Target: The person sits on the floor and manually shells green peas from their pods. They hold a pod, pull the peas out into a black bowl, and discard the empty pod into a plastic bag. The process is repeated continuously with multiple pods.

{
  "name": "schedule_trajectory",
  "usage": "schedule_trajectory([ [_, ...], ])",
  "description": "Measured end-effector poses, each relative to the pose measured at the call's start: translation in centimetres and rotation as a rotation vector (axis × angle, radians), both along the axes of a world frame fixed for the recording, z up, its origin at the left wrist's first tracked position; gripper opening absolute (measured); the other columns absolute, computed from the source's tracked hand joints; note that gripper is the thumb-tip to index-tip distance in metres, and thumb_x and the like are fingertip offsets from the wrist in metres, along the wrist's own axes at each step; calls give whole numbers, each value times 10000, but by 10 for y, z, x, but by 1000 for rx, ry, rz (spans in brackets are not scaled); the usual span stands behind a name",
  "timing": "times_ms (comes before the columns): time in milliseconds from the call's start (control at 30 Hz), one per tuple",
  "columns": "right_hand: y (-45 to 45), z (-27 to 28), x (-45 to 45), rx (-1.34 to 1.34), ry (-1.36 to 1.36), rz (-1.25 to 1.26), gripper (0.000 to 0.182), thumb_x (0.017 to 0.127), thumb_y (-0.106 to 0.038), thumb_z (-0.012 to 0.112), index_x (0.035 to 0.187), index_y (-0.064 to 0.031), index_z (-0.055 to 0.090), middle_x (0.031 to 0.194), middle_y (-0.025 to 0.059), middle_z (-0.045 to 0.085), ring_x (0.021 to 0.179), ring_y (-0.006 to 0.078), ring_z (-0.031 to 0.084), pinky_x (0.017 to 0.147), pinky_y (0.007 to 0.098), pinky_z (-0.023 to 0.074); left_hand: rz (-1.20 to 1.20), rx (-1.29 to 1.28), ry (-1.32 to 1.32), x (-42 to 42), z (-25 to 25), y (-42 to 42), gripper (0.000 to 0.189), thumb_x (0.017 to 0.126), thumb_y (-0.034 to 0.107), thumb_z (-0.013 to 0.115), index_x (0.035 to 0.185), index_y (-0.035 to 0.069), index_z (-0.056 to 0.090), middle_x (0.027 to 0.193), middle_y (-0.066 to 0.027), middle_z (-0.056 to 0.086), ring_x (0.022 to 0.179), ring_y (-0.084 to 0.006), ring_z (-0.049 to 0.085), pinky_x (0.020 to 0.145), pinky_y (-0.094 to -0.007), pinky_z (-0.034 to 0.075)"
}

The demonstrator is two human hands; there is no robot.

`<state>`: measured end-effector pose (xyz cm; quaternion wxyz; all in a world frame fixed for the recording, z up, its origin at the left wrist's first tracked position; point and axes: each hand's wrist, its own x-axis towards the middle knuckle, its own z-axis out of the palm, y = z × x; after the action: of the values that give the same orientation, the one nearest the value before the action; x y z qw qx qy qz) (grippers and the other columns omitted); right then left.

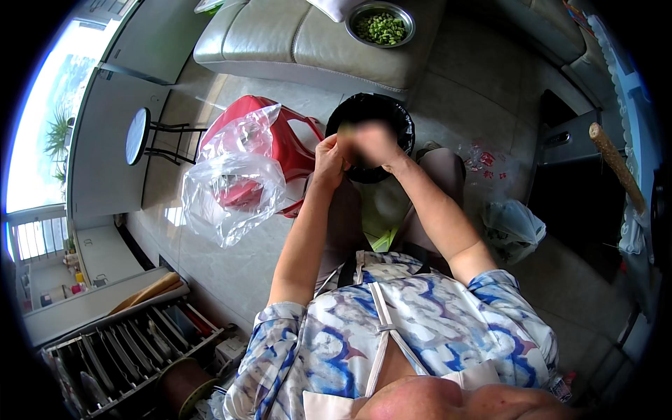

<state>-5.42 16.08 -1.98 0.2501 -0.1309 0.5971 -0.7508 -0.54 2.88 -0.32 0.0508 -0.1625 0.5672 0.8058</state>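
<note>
Over a round bin (338,113) lined with a black plastic bag, my left hand (329,160) and my right hand (375,142) are close together, fingertips nearly meeting. Blur covers the right hand and the spot between them. A small yellowish-green patch shows by the left fingertips, too smeared to name. Between my knees lies a pale translucent plastic bag (382,202), with something long and light green (386,240) at its near end. Ahead, a steel bowl (348,30) holds shelled green beans (382,29) on a leather sofa seat (336,44).
To the left, a clear plastic bag (231,194) drapes over a red plastic stool (291,142); a small round folding stool (138,136) stands beyond. Plastic bags (512,228) lie on the floor at right. A rack (131,352) and a cable reel (191,388) are at lower left.
</note>
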Motion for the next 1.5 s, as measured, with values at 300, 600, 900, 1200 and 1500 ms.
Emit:
schedule_trajectory([
  [300,3,-7,-3,111,168,-171,234,883,-170,540,699,-30,569,597,-29,498,482,57,432,403,226,347,-67,207,-92,-2,14,-9,172,914,221,527,970,67,581,652,31,502,448,-51,420,371,-189,294],
  [600,14,34,2,155,-96,62,274,895,-228,545,688,-49,544,528,-70,385,391,10,287,328,185,226,-102,125,-73,2,9,-15,168,893,208,565,838,50,587,632,23,483,450,-55,429,366,-193,302],
  [900,18,30,-4,23,-325,175,296,901,-276,561,721,-41,548,505,-93,331,390,-5,244,332,169,194,-80,141,-10,7,8,-12,162,890,177,563,815,35,589,596,28,479,423,-50,411,365,-188,299],
  [1200,21,46,-1,137,42,262,241,891,-249,554,759,-47,568,567,-69,389,444,15,303,380,177,243,-125,132,-2,7,9,-16,194,900,194,546,787,39,578,565,27,470,412,-52,403,363,-189,282],
  [1500,23,32,-6,-18,-370,242,300,904,-285,556,715,-52,539,513,-90,343,391,-9,246,331,157,198,-116,119,7,8,13,-11,223,907,211,540,740,65,541,528,23,457,393,-56,394,361,-191,281],
])
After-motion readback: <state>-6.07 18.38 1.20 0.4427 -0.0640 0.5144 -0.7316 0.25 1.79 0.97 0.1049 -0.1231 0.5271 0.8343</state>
